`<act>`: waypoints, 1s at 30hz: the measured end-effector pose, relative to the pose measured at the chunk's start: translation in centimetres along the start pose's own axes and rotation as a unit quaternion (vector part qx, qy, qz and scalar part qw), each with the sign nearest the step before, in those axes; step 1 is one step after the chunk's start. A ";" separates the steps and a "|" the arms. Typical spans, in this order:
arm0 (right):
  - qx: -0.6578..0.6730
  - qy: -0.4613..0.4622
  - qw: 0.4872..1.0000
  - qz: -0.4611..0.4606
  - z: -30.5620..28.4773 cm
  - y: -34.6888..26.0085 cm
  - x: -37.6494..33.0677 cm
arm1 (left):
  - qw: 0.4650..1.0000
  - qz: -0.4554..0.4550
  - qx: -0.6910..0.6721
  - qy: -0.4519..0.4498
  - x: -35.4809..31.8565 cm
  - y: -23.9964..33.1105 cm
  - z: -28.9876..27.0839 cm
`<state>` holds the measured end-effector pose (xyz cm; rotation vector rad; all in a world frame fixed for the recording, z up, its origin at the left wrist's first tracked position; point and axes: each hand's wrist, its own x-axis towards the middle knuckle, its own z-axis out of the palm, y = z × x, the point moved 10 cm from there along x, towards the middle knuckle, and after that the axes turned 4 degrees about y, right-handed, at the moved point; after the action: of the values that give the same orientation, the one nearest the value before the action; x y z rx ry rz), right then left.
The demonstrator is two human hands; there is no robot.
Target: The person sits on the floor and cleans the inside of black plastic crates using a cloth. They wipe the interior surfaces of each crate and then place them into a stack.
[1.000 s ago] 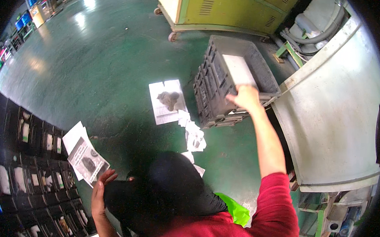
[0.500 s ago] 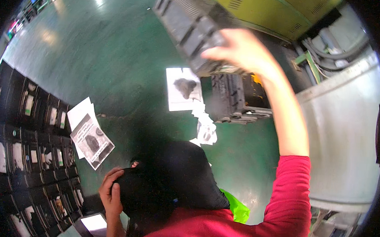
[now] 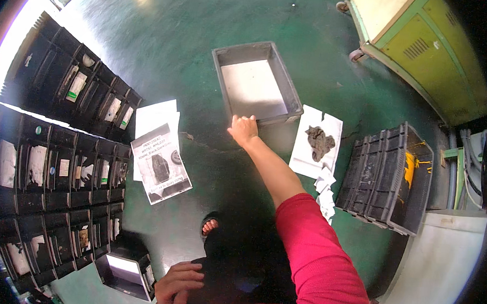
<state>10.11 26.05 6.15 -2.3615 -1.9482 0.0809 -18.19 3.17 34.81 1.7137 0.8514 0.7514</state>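
A grey plastic crate [image 3: 298, 100] sits upright on the green floor ahead of me, a white sheet [image 3: 255, 86] lying flat in its bottom. My right hand [image 3: 243, 129] reaches out to the crate's near side, fingers closed over the rim. Low in the view, my left hand [image 3: 180, 285] rests by my dark-clothed leg, its fingers stretched out and holding nothing. To the right of the crate lies white paper with a dark crumpled lump [image 3: 320, 144] on it. Printed sheets [image 3: 160, 164] with dark pictures lie to the left.
Stacked black crates [image 3: 61, 167] with labels line the left side. A low open bin [image 3: 124, 275] stands beside them. On the right are stacked dark crates [image 3: 372, 172] with yellow material inside, a green wheeled cabinet [image 3: 441, 55], and crumpled white paper scraps [image 3: 325, 192].
My right hand has brought the grey crate from the upper right down to the floor ahead of me. The view has swung right. My left hand stays near my leg.
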 end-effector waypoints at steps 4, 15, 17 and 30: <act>0.003 0.004 1.000 0.030 2.8 1.3 1.1 | 0.998 0.001 -0.040 -0.044 0.7 0.6 0.8; 0.081 0.110 0.983 0.124 -15.3 11.9 -12.0 | 0.998 -0.038 -0.035 0.048 -0.8 -1.3 0.5; -0.077 0.253 0.950 0.163 -24.1 17.7 -21.0 | 0.997 -0.029 -0.045 0.048 -1.3 -1.5 0.4; 0.284 0.182 0.796 0.503 -34.5 39.1 -43.8 | 1.000 -0.002 -0.010 0.019 -2.1 0.0 1.8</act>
<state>43.09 -25.31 36.36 -2.3969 -0.2681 0.2088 -17.85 0.49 34.18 1.6843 0.8718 0.7891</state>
